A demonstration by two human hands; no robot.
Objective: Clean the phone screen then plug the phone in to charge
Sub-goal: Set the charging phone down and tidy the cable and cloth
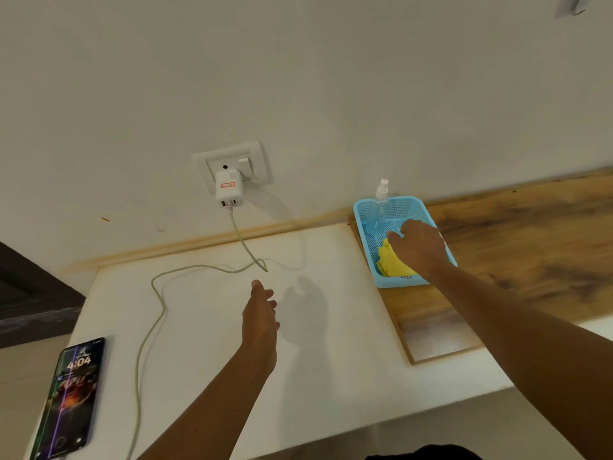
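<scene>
The phone (71,398) lies face up with its screen lit at the near left edge of the white counter (212,343). A pale cable (156,313) runs from the white charger (229,189) in the wall socket down across the counter toward the phone. My right hand (419,245) is inside the blue basket (365,224), resting over the yellow cloth (393,263), next to a clear spray bottle (379,207). Whether its fingers grip the cloth is hidden. My left hand (260,315) hovers over the middle of the counter, fingers apart, holding nothing.
The basket stands on a wooden board (517,254) at the right. The wall socket plate (232,161) sits above the counter's back edge. A dark surface (30,293) lies beyond the counter at the left.
</scene>
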